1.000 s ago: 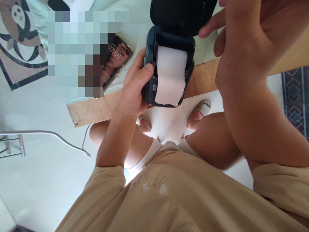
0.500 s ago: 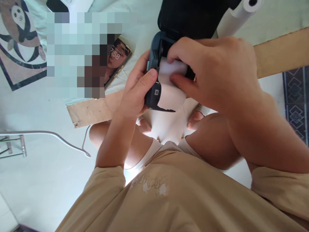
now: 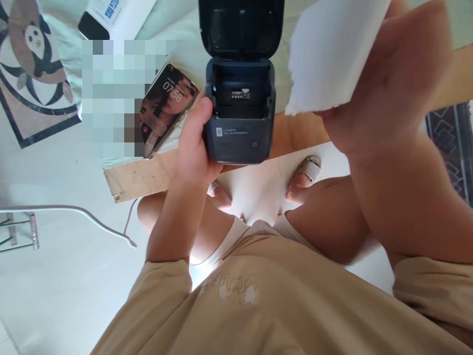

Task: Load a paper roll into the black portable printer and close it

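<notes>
My left hand (image 3: pixel 197 145) grips the left side of a small dark label printer (image 3: pixel 240 143), thumb along its edge. The printer's black lid (image 3: pixel 242 27) stands raised, and its paper bay shows bare inside with a small printed sticker. To the right, my right hand (image 3: pixel 391 84) is closed round a roll of white paper (image 3: pixel 328 54), blurred by motion. A torn, ragged end of the paper hangs toward the printer. The fingers behind the roll are mostly hidden.
A phone (image 3: pixel 168 106) showing 07:58 lies left of the printer on a pale green cloth. Beyond it is a white box (image 3: pixel 121 17). A panda-print mat (image 3: pixel 37 64) lies far left. The wooden table edge (image 3: pixel 136 177) runs in front of my knees.
My right hand has pulled the paper roll out of the printer and carried it right and up. The left hand has tipped the printer so its bay faces me.
</notes>
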Demonstrator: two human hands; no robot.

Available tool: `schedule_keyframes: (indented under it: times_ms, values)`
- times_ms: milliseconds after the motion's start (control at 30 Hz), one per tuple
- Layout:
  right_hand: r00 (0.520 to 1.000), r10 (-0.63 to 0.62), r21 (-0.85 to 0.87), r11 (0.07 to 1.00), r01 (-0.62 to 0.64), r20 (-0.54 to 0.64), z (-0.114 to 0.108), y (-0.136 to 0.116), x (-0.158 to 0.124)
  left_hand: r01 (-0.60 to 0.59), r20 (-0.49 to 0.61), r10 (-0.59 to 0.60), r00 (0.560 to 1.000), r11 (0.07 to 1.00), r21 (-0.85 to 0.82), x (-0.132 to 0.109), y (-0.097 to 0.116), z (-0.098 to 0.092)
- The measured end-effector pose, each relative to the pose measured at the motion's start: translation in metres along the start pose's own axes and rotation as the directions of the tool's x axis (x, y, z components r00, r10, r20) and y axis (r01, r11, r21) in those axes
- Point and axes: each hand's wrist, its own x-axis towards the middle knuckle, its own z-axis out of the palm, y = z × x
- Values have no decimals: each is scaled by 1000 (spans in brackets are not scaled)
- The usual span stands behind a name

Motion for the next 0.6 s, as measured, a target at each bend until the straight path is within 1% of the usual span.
schedule_keyframes:
  times_ms: [33,100,133,167,200,233,300,333,367,400,500,600]
  values:
    - [999,15,32,999,-14,-30,0,8,5,10,-13,-10,1000,1000,-11,1,-1,-1]
    - [997,-12,56,998,16,-82,-1,21,10,-2,-17,2,1000,1000,-21,4,-3,-4]
    - [994,-48,34,998,51,-94,-2,25,10,-12,-9,12,1000,1000,-18,5,-4,-5]
    - [989,-107,-24,994,105,-101,-2,28,8,-24,0,24,1000,1000,-14,5,-5,-5]
    - [979,-182,-123,978,170,-95,-3,29,6,-36,4,36,999,999,-11,6,-6,-6]
    - [962,-262,-254,938,235,-78,-4,28,3,-49,-1,49,999,999,-7,6,-6,-6]
    - [926,-376,-511,795,326,5,-5,26,-2,-56,-15,57,998,998,6,6,-7,-5]
    - [915,-400,-593,726,349,50,-5,25,-3,-53,-22,53,998,999,5,5,-7,-4]
    - [913,-402,-630,689,357,78,-5,24,-3,-42,-24,42,999,999,-3,4,-6,-3]
    - [914,-394,-640,679,359,95,-6,23,-3,-30,-21,30,999,999,-14,4,-5,-2]
    - [925,-364,-632,694,345,105,-6,26,2,-10,0,10,1000,998,-63,2,-3,-3]
    - [943,-315,-685,665,298,104,-8,29,8,3,19,-1,1000,998,-65,3,-4,-6]
